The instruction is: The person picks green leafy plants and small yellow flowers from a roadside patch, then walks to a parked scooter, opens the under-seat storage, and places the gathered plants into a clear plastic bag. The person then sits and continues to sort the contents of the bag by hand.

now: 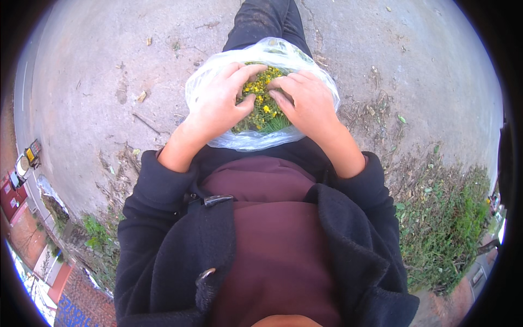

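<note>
A translucent plastic bag [253,141], its mouth spread wide, rests on my lap. Inside lie green stems with small yellow flowers [263,96]. My left hand [220,96] reaches in over the left side of the bag, fingers curled and thumb apart from them at the edge of the flowers. From the other side, my right hand [304,96] bends over the plants, its thumb and forefinger a little apart beside the blossoms. Whether either hand pinches a stem cannot be made out.
Concrete ground [102,61] with dry debris surrounds my dark-trousered legs [263,20]. A heap of cut green plants [441,233] lies at the right, and low green leaves [96,233] at the left. A parked motorcycle [24,163] stands at the far left.
</note>
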Action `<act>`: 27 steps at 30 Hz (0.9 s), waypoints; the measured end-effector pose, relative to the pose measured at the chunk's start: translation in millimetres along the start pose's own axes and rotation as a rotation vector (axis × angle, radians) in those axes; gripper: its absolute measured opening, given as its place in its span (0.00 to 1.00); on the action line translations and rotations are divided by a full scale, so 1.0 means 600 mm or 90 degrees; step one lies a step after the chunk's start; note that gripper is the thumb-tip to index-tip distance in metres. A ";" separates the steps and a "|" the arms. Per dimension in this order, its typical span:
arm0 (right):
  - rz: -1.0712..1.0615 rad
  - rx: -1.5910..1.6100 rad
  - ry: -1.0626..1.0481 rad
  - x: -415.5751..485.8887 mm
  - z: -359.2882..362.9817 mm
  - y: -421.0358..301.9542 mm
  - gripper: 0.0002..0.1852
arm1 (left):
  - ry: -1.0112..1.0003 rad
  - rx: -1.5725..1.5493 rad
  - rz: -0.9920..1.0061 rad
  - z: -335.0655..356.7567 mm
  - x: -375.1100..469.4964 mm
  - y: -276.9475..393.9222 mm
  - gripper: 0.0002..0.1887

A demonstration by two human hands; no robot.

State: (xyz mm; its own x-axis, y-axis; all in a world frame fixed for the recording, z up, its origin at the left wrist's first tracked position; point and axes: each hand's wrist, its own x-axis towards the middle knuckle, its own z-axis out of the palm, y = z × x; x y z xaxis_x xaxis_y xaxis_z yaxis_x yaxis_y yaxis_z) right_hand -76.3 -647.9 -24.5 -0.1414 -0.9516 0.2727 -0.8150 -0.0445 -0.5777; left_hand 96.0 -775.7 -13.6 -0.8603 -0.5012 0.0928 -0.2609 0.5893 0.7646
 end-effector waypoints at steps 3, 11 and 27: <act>0.015 -0.061 -0.029 0.000 0.009 0.004 0.11 | -0.021 0.002 -0.049 -0.005 -0.002 0.000 0.26; 0.002 -0.099 -0.036 -0.004 0.011 0.001 0.09 | -0.017 -0.019 -0.039 -0.002 -0.003 -0.005 0.29; 0.024 -0.023 -0.022 -0.002 0.019 -0.008 0.10 | -0.007 -0.029 -0.063 0.000 -0.005 -0.009 0.26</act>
State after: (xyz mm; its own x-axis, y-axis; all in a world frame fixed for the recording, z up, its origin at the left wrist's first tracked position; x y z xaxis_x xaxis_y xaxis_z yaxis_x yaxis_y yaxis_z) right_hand -65.5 -650.1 -30.9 -0.1528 -0.9624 0.2244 -0.8296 0.0015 -0.5584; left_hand 99.8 -777.5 -18.0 -0.8363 -0.5482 0.0082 -0.3247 0.5073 0.7983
